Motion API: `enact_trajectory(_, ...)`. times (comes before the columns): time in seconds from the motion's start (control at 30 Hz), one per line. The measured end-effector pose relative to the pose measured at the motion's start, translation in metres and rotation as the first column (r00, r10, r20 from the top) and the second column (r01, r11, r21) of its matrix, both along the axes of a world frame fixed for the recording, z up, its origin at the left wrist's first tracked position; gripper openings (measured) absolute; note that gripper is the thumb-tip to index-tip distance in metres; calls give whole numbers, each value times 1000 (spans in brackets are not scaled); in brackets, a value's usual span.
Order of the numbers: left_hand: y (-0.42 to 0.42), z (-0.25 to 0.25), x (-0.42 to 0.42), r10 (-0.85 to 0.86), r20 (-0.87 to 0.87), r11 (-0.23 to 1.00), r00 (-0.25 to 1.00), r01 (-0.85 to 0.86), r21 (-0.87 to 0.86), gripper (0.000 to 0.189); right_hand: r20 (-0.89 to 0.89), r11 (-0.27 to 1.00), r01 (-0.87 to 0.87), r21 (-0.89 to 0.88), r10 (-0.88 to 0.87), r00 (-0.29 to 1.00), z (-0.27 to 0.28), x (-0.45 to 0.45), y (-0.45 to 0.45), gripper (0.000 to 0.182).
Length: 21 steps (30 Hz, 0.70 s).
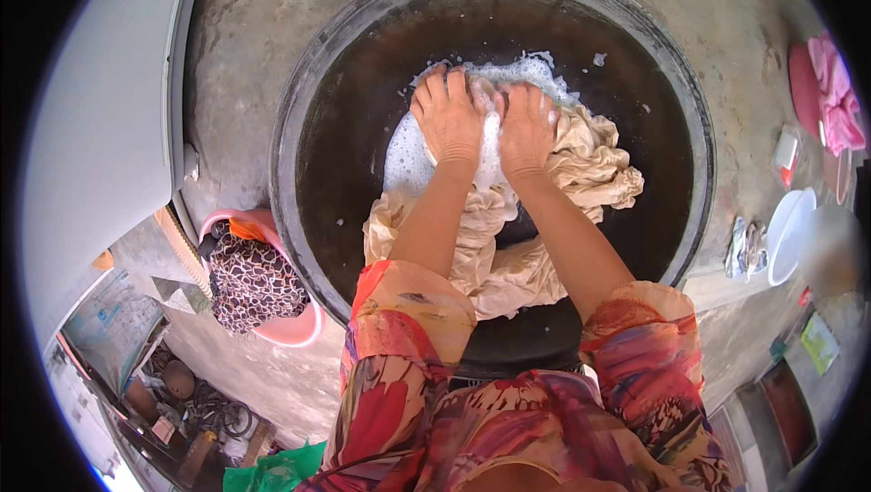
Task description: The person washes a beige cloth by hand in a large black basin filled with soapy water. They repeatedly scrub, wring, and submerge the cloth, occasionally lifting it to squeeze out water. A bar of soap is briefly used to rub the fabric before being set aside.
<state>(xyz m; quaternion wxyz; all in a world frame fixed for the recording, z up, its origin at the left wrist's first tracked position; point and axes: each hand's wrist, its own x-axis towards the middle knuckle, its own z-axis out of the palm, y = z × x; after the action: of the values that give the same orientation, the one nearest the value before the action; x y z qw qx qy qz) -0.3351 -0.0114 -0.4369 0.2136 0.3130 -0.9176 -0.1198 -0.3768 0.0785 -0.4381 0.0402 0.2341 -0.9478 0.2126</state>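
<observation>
A wide round black tub (pixel 697 117) stands on the floor in front of me. In its middle lies a wet, crumpled beige cloth (pixel 588 151), with one fold trailing back towards my body. My left hand (pixel 447 114) presses down on a lathered part of the cloth, fingers pointing away from me. Beside it, my right hand (pixel 528 128) grips the same soapy bunch. White suds (pixel 408 158) spread around both hands, and a foamy ridge stands between them. The fingertips are partly hidden by foam and cloth.
To the left, a pink basin (pixel 309 328) holds patterned fabric (pixel 255 288), near a large pale appliance-like cabinet (pixel 102 97). On the right are a white basin (pixel 789 237), a pink cloth (pixel 833 94) and a plastic packet (pixel 745 250). Clutter fills the lower left.
</observation>
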Motion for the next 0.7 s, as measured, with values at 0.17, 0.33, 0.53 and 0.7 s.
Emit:
enact_trajectory(0.17, 39, 50, 48, -19, 33, 880, 999, 1, 476, 17, 333, 948, -63, -312, 171, 927, 58, 28, 53, 24)
enact_trajectory(0.33, 91, 29, 123, -257, 3, 936, 966, 248, 251, 19, 67, 920, -377, -103, 385, 921, 6, 107, 124, 38)
enact_trajectory(0.53, 1, 2, -13, 45, -43, 997, 998, -43, 58, 19, -23, 996, -8, -89, 6, 1000, 1, -17, -4, 16)
enact_trajectory(0.7, 43, 10, 35, 155, 153, 948, 976, -190, 254, 24, 81, 947, -281, -155, 295, 952, 2, 8, 42, 21)
